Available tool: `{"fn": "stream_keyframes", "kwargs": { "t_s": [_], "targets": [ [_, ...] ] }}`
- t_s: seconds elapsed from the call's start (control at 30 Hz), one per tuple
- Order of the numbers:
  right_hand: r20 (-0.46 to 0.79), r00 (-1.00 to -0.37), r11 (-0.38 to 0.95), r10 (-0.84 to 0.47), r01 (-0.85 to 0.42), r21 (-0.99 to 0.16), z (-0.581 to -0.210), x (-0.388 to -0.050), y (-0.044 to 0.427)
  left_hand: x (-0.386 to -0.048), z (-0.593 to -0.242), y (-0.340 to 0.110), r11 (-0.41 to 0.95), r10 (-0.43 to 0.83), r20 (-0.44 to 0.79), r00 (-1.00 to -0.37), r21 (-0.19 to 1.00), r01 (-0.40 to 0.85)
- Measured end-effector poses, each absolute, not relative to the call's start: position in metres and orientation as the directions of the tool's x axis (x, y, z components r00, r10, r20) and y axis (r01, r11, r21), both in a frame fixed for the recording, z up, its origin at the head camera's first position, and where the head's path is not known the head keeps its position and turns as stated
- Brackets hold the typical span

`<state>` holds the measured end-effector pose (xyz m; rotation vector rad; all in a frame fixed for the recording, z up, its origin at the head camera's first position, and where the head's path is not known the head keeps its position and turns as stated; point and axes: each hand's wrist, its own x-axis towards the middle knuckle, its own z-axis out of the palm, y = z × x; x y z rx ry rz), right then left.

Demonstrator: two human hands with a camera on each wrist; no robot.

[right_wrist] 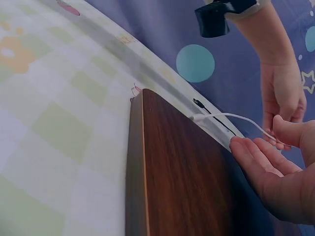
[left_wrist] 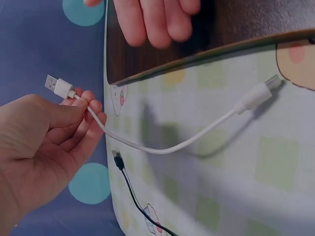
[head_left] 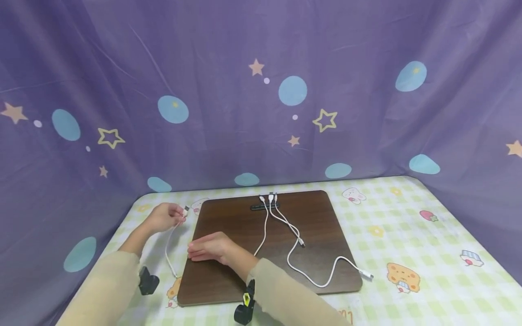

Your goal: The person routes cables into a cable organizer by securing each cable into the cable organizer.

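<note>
My left hand (head_left: 164,217) pinches a short white USB cable (left_wrist: 162,150) just below its USB-A plug (left_wrist: 63,88), left of a dark brown wooden board (head_left: 220,283). The cable hangs down, and its smaller plug (left_wrist: 253,98) is by the tablecloth near the board's left edge. My right hand (head_left: 214,248) is at the left edge of the board, its fingers fairly straight and together, holding nothing. Whether it touches the board is hard to tell. On the board, several white cables (head_left: 290,262) run from a black strip (head_left: 258,207) near the far edge.
A black cable (left_wrist: 129,184) lies on the checked tablecloth (head_left: 440,253) left of the board. One white cable's plug (head_left: 367,275) reaches past the board's right edge. A purple patterned curtain (head_left: 228,136) stands behind the table and along its sides.
</note>
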<state>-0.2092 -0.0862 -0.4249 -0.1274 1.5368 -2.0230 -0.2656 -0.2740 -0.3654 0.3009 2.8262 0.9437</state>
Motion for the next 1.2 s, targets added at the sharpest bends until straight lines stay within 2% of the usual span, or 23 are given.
{"fn": "stream_keyframes", "kwargs": {
  "t_s": [0.2, 0.47, 0.57, 0.7, 0.97, 1.2],
  "targets": [
    [-0.265, -0.811, -0.147, -0.522, 0.392, -0.908, -0.424, -0.209, -0.092, -0.268, -0.357, -0.264, 0.764, 0.273, -0.085, -0.958, 0.625, 0.162],
    [-0.257, -0.739, -0.105, -0.623, 0.405, -0.908, -0.426, -0.204, -0.097, -0.273, -0.351, -0.254, 0.736, 0.271, -0.139, -0.953, 0.668, 0.112],
    [-0.250, -0.729, -0.096, -0.637, 0.397, -0.913, -0.424, -0.203, -0.096, -0.275, -0.349, -0.250, 0.724, 0.269, -0.148, -0.952, 0.683, 0.099],
    [-0.242, -0.748, -0.109, -0.618, 0.386, -0.916, -0.424, -0.203, -0.093, -0.277, -0.347, -0.245, 0.692, 0.245, -0.165, -0.955, 0.719, 0.054],
    [-0.254, -0.827, -0.138, -0.502, 0.366, -0.920, -0.427, -0.203, -0.080, -0.278, -0.349, -0.235, 0.591, 0.191, -0.187, -0.964, 0.805, -0.040],
    [-0.241, -0.853, -0.135, -0.462, 0.337, -0.932, -0.432, -0.203, -0.062, -0.278, -0.360, -0.229, 0.484, 0.147, -0.221, -0.964, 0.866, -0.124]
  ]
}}
